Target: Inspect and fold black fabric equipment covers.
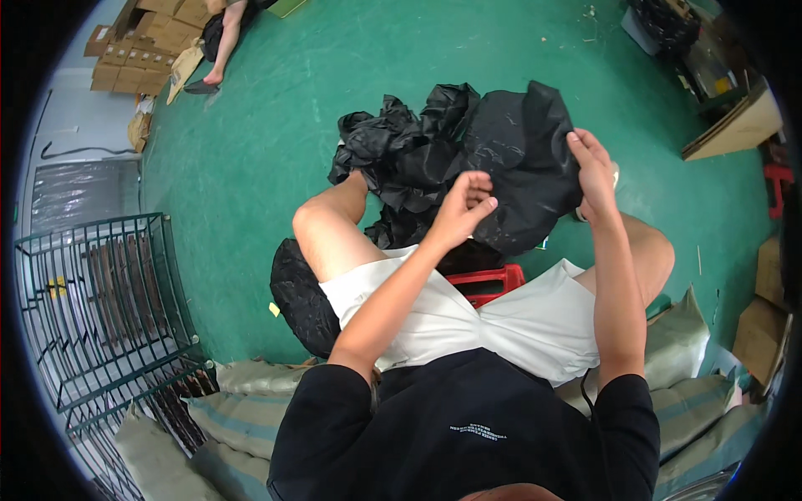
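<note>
A thin, slightly shiny black sheet (522, 167), cloth or plastic, is spread upright before my knees. At its right edge my right hand (595, 171) is closed, pinching the material between thumb and fingers. My left hand (468, 207) hovers at the sheet's lower left with thumb and loosely bent fingers apart, nothing in them. Whether its fingertips touch the sheet I cannot tell. More crumpled black material (393, 146) lies heaped to the left, running into the sheet. Between my thighs shows a red plastic piece (489, 284), perhaps a stool or crate, partly hidden by the black material.
Another black bundle (299, 292) rests beside my left leg. Stuffed woven sacks (238, 417) lie behind me. A dark metal rack (109, 292) stands at left. Cardboard boxes (138, 67) and a person's bare leg (225, 42) are at far left; a cardboard sheet (735, 125) leans at right.
</note>
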`<state>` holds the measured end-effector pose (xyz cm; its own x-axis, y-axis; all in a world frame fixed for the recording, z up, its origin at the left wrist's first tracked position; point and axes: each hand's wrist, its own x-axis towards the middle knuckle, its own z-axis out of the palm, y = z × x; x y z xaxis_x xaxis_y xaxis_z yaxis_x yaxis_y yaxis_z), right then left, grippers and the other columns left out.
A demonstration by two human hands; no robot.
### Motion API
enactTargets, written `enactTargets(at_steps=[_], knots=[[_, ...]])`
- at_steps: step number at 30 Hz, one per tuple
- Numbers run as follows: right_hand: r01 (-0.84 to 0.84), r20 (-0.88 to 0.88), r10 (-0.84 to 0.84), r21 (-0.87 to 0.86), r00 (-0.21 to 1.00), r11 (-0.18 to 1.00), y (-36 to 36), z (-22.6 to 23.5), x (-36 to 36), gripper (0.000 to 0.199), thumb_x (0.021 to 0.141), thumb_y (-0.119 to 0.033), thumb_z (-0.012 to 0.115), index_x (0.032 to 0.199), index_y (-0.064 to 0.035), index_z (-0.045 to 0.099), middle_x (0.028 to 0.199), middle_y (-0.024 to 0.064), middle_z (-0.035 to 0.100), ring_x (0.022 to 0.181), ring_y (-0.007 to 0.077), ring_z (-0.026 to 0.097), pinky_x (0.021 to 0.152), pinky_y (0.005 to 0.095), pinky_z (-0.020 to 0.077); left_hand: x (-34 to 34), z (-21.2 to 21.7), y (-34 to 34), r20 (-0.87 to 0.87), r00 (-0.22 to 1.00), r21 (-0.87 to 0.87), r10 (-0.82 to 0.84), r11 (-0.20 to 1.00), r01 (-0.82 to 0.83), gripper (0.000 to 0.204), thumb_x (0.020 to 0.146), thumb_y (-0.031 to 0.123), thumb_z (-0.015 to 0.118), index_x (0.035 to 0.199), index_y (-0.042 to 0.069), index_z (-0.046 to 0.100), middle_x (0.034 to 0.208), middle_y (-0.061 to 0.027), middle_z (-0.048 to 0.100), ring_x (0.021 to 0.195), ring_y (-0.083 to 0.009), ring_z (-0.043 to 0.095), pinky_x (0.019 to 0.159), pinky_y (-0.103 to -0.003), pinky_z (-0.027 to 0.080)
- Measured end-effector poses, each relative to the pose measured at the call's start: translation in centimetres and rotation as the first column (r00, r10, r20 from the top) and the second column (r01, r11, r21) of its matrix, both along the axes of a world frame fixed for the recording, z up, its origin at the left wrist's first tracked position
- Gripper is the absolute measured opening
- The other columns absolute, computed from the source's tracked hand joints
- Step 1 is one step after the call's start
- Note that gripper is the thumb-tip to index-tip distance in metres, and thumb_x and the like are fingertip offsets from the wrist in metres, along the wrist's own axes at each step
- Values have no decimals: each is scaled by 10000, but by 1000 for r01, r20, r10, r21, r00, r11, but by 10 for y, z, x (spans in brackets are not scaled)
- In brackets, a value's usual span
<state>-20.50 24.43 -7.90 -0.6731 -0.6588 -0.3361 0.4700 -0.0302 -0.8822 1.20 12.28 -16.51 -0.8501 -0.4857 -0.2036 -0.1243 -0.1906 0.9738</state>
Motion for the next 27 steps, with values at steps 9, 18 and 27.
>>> enactTargets(at_steps=[9,18,27], knots=[[-141,112,141,-1,984,990,-17,-8,26,281,937,-160,619,1189,-46,571,1058,55,637,929,122,599,839,259,471,-15,49,-35,24,915,-93,-403,911,403,742,786,215,801,1401,62,416,1248,-95,554,1005,-165,557,902,-304,468],[60,-183,-36,128,983,990,-21,-16,4,269,936,-98,605,1188,-11,564,1043,47,620,966,121,572,887,242,435,-14,-105,-256,913,323,-385,251,791,475,1060,666,648,746,1480,127,313,1500,-197,320,1356,-394,366,1041,-562,370],[42,-205,28,331,978,943,-45,-22,-1,226,933,-29,553,1156,5,540,974,14,582,922,100,550,880,208,395,-45,-196,-352,844,144,-533,517,839,108,1299,532,890,625,1554,323,57,1595,-222,-77,1469,-432,-37,1078,-732,80]])
